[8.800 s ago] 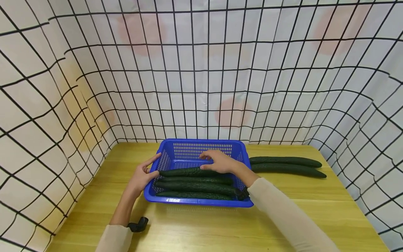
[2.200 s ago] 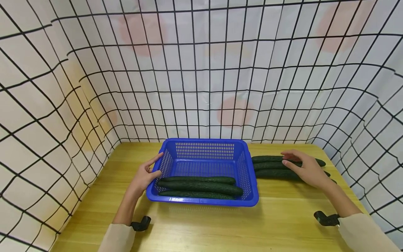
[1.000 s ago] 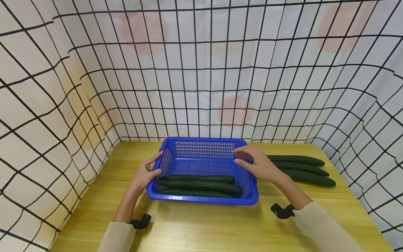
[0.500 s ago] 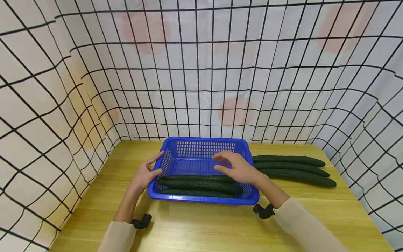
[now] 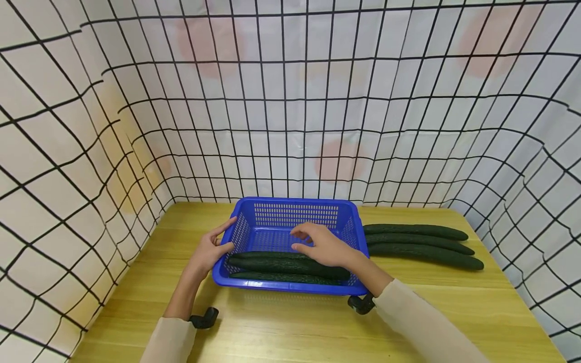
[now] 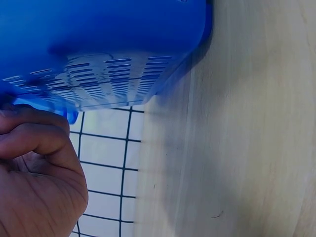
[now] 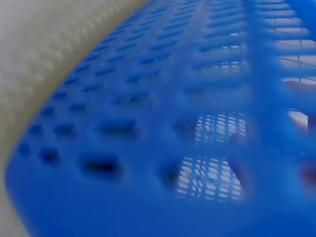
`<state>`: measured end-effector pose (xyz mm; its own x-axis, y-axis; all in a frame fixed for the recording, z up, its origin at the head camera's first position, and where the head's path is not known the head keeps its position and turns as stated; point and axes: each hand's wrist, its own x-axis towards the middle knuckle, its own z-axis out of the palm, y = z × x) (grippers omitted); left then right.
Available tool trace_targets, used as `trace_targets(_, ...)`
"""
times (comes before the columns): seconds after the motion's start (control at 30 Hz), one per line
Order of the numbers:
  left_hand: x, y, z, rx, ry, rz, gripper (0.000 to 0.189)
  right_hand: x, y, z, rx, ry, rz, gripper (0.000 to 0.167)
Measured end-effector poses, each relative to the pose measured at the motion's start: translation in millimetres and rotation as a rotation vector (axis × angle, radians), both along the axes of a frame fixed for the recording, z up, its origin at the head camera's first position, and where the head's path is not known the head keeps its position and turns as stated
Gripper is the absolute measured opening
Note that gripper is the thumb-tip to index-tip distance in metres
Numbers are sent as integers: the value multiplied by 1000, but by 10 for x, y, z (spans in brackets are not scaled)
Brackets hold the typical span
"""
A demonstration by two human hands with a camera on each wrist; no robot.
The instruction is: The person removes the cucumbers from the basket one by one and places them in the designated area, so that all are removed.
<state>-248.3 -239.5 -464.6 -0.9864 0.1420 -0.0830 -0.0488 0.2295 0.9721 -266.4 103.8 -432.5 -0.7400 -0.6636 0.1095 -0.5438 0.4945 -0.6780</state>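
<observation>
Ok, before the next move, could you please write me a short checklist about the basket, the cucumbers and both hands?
1. Left grip holds the blue basket by its left rim: ok.
2. Right grip has nothing between thumb and fingers: ok.
3. Right grip clear of the cucumbers in the basket: cannot tell, contact is hidden.
4. Three cucumbers on the table lie beside the basket's right side, unheld: ok.
5. Right wrist view shows the cucumbers clearly: not ok, the basket fills most of it.

R hand (image 5: 324, 248) back over bskt (image 5: 290, 287) from tbl (image 5: 290, 327), 1 more cuke (image 5: 426, 253) now on tbl.
</observation>
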Motion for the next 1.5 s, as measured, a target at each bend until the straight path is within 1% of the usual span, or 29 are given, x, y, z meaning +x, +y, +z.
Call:
trace_targets(0.2,-20,31,-8,0,-15,27,75,-20,-39,-95,61,-18,-1,40)
trace_targets(0.4,-22,26,-16,24,-25,22,76,-17,-70,-175,150,-10,33,44)
trace_targets(0.47,-13,15,-20,27,-24,19,77,-2,-86,-194,204,-12,41,49)
trace_targets(0.63,-1,-2,-16,27,-9,16,76,38,-123,-202,355,-59,80,57)
trace_targets(0.73,10,0,-9,27,-7,18,76,50,-139,-199,391,-96,83,59)
trace_targets(0.83,17,3,-9,24,-13,21,76,51,-145,-207,414,-85,67,61)
trace_targets(0.93,18,2,-12,15,-18,19,76,45,-143,-207,405,-36,42,60)
trace_targets(1.0,14,5,-11,10,-18,19,76,35,-137,-206,379,0,22,58)
trace_targets(1.1,22,0,-6,5,-12,17,76,7,-142,-203,322,58,1,47)
trace_targets(1.17,24,4,3,12,-11,13,76,-4,-140,-201,282,80,-13,36)
trace_targets(1.23,30,3,12,21,-10,5,77,-8,-141,-198,251,93,-26,29)
trace_targets(1.33,37,1,21,33,-11,0,77,-3,-149,-187,228,86,-26,32)
trace_targets(1.43,38,3,24,32,-12,-2,77,1,-152,-189,234,77,3,40)
trace_targets(1.5,35,4,20,32,-14,-3,77,9,-153,-187,245,70,25,42)
